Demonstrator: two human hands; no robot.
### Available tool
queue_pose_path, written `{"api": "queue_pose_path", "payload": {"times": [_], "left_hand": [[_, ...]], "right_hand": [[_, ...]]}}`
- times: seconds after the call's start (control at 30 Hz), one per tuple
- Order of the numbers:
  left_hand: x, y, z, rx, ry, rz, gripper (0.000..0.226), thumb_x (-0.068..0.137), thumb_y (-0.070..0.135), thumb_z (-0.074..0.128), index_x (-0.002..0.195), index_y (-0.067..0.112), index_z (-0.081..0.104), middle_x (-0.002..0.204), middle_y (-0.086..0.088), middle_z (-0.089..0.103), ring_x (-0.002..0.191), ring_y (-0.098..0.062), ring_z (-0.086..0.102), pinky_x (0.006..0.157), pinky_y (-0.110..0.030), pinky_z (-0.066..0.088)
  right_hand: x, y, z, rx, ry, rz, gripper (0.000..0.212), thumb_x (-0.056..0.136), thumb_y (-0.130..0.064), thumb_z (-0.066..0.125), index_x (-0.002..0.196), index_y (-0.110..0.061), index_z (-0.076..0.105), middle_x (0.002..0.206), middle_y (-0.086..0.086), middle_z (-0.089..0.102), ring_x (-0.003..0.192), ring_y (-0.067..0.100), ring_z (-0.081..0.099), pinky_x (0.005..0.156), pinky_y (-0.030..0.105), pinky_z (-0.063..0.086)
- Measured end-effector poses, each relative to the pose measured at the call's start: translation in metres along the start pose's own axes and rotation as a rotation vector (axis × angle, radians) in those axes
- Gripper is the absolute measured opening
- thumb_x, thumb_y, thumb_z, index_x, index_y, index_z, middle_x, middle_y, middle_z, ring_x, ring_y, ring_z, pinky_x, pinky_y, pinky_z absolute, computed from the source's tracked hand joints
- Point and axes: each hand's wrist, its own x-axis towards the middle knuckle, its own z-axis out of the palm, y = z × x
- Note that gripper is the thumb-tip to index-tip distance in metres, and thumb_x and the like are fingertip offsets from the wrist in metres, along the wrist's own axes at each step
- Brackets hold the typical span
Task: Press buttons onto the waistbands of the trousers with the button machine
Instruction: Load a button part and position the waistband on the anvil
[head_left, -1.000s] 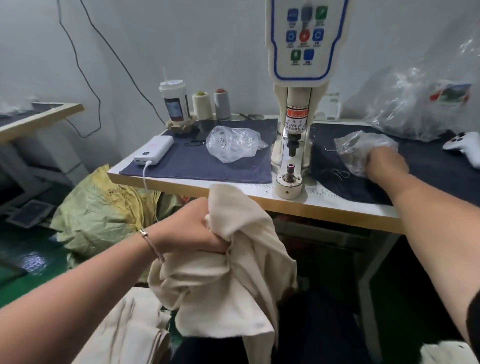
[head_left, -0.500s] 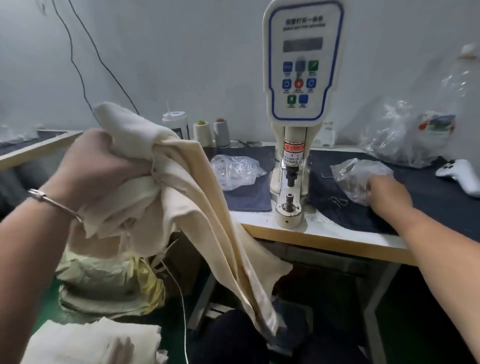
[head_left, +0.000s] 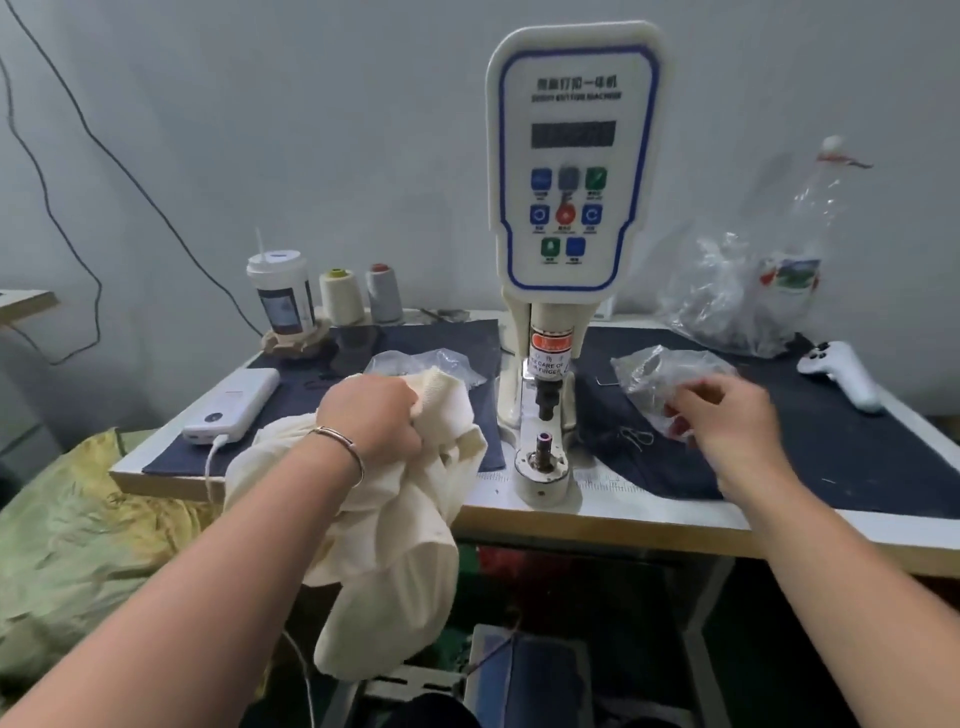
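The left hand (head_left: 371, 415) gripped a bunched section of the cream trousers (head_left: 395, 519), with the fingers curled into the cloth. The upper part of the trousers lay on the front left edge of the bench (head_left: 649, 525), just left of the button machine (head_left: 566, 208); the remainder hung down over the bench edge. The right hand (head_left: 727, 415) was at a small clear plastic bag (head_left: 660, 374) lying on the dark cloth (head_left: 831, 457) to the right of the machine, with the fingers bent and the fingertips touching the bag. Whether the fingers pinched anything could not be determined. The machine's lower die (head_left: 544, 457) stood uncovered at the front of the bench, between the two hands. A second clear bag (head_left: 431, 364) lay behind the left hand. A white power bank (head_left: 234, 405), a drink cup (head_left: 280, 296) and two thread cones (head_left: 361, 293) occupied the left side of the bench. A white controller (head_left: 841, 371) lay at the far right.
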Motion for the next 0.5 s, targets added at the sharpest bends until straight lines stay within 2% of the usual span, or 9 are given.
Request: {"api": "queue_pose_path", "payload": {"times": [0.07, 0.17, 0.3, 0.4, 0.5], "left_hand": [[0.000, -0.001, 0.007, -0.034, -0.011, 0.021, 0.020, 0.062, 0.036, 0.061, 0.062, 0.022, 0.047, 0.062, 0.007, 0.045, 0.072, -0.022, 0.050, 0.055, -0.026, 0.032], [-0.016, -0.012, 0.024, -0.158, 0.086, 0.026, 0.025, 0.062, 0.046, 0.059, 0.062, 0.023, 0.049, 0.066, 0.006, 0.050, 0.069, -0.021, 0.049, 0.051, -0.027, 0.030], [-0.032, -0.024, 0.042, -0.382, 0.159, -0.027, 0.035, 0.065, 0.059, 0.051, 0.076, 0.028, 0.062, 0.081, 0.011, 0.057, 0.077, -0.019, 0.053, 0.059, -0.032, 0.044], [-0.026, -0.028, 0.047, -0.435, 0.168, -0.038, 0.051, 0.058, 0.067, 0.041, 0.073, 0.024, 0.063, 0.079, 0.009, 0.060, 0.076, -0.019, 0.052, 0.059, -0.033, 0.042], [-0.021, -0.029, 0.048, -0.433, 0.183, -0.054, 0.049, 0.059, 0.065, 0.045, 0.070, 0.021, 0.062, 0.076, 0.008, 0.059, 0.073, -0.018, 0.050, 0.055, -0.031, 0.035]], "right_hand": [[-0.018, -0.009, 0.016, 0.176, -0.160, 0.113, 0.017, 0.090, -0.008, 0.062, 0.073, -0.009, 0.065, 0.056, 0.000, 0.065, 0.041, 0.010, 0.056, 0.038, 0.019, 0.038], [-0.030, -0.016, 0.041, 0.321, -0.315, 0.263, 0.014, 0.087, -0.005, 0.065, 0.074, -0.008, 0.067, 0.058, 0.005, 0.065, 0.039, 0.013, 0.053, 0.035, 0.018, 0.035], [-0.028, -0.022, 0.059, 0.352, -0.418, 0.434, 0.003, 0.085, -0.007, 0.067, 0.082, -0.007, 0.068, 0.056, 0.005, 0.064, 0.039, 0.012, 0.053, 0.036, 0.018, 0.037], [-0.026, -0.023, 0.062, 0.402, -0.486, 0.558, 0.005, 0.084, -0.008, 0.068, 0.087, -0.005, 0.067, 0.056, 0.003, 0.063, 0.039, 0.009, 0.054, 0.035, 0.016, 0.038], [-0.023, -0.022, 0.062, 0.496, -0.550, 0.699, 0.010, 0.082, -0.010, 0.070, 0.087, -0.002, 0.066, 0.057, 0.003, 0.062, 0.039, 0.008, 0.053, 0.034, 0.015, 0.038]]}}
